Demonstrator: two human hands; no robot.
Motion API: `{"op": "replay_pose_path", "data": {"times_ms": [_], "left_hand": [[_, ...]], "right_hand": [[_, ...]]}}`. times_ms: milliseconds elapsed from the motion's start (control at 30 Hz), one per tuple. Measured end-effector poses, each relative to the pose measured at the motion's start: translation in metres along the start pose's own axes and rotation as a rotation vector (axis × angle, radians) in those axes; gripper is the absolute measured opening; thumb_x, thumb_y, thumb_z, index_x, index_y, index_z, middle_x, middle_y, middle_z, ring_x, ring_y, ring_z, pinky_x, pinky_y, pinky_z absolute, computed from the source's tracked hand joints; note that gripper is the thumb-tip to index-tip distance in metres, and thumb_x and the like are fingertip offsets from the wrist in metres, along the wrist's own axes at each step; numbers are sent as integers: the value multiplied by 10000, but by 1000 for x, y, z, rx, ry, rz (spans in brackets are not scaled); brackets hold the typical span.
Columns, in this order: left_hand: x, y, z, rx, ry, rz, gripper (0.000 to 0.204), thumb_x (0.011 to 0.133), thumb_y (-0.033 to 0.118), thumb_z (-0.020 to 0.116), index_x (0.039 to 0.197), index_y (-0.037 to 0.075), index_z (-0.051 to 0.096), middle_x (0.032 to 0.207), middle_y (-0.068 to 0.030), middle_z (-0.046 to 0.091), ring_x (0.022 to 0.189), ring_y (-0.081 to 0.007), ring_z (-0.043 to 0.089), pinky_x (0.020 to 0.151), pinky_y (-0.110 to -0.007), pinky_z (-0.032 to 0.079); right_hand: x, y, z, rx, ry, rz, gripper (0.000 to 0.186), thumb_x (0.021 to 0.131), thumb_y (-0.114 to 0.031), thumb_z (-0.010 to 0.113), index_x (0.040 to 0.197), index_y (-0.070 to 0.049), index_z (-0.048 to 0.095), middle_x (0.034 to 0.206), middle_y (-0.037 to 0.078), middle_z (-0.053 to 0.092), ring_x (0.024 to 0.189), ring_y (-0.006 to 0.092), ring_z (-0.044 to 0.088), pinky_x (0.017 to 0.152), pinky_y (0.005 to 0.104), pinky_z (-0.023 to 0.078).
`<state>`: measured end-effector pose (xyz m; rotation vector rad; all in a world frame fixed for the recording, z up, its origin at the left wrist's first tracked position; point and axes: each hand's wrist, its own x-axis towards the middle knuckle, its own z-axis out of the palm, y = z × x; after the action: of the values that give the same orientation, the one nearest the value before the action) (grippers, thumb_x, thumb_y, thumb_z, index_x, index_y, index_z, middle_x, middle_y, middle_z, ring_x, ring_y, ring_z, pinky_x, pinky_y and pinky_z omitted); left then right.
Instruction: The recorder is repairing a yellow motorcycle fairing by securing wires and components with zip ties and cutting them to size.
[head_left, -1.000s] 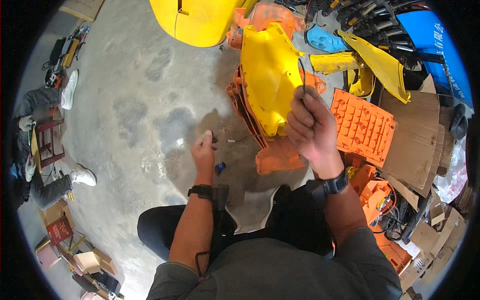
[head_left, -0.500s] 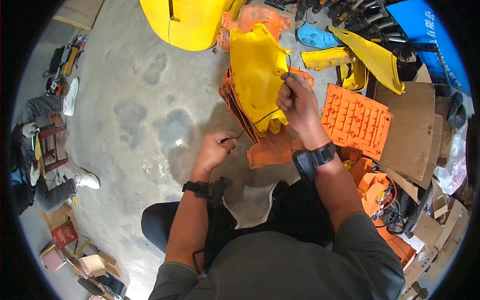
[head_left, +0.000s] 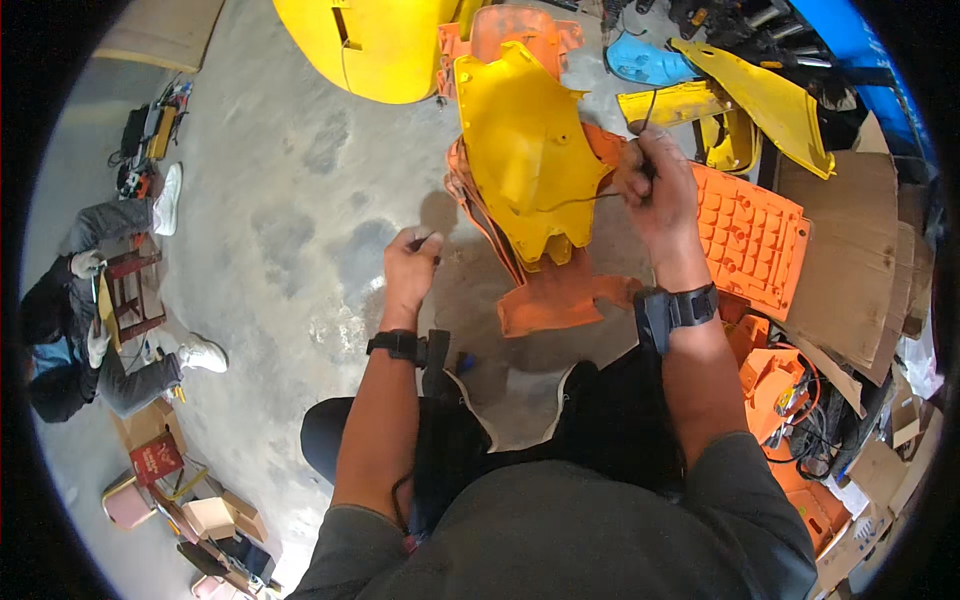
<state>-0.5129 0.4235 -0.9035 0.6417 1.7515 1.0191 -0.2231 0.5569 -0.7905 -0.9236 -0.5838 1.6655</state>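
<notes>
My right hand (head_left: pixel 660 180) is closed on a thin dark cord (head_left: pixel 590 200), above the right edge of a yellow plastic panel (head_left: pixel 525 150). One end of the cord sticks up above the fingers; the other trails left across the panel and fades from sight. Left of the panel, over the floor, my left hand (head_left: pixel 408 270) is closed, with a small dark bit showing at its fingers. Whether this bit belongs to the cord, I cannot tell. The panel lies on orange plastic parts (head_left: pixel 545 305) stacked on the floor.
An orange ribbed panel (head_left: pixel 750 240) and cardboard (head_left: pixel 840 240) lie at the right. Yellow strips (head_left: pixel 760 100) and a blue piece (head_left: pixel 648 60) are at the far right. A large yellow panel (head_left: pixel 385 50) lies far ahead. Another person (head_left: pixel 75 300) sits at the left edge.
My hands have moved apart, the right one to the right and the left one slightly up and left. The cord, stretched between both hands before, now visibly extends only from my right hand.
</notes>
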Motion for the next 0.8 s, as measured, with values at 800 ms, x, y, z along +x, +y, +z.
{"op": "replay_pose_path", "data": {"times_ms": [800], "left_hand": [[-25, 31, 39, -567, -196, -99, 200, 912, 181, 650, 956, -11, 679, 850, -79, 692, 679, -147, 627, 613, -269, 490]], "right_hand": [[-40, 92, 71, -1703, -679, -181, 176, 884, -205, 570, 929, -35, 563, 774, 231, 638, 771, 443, 624, 681, 511, 487]]}}
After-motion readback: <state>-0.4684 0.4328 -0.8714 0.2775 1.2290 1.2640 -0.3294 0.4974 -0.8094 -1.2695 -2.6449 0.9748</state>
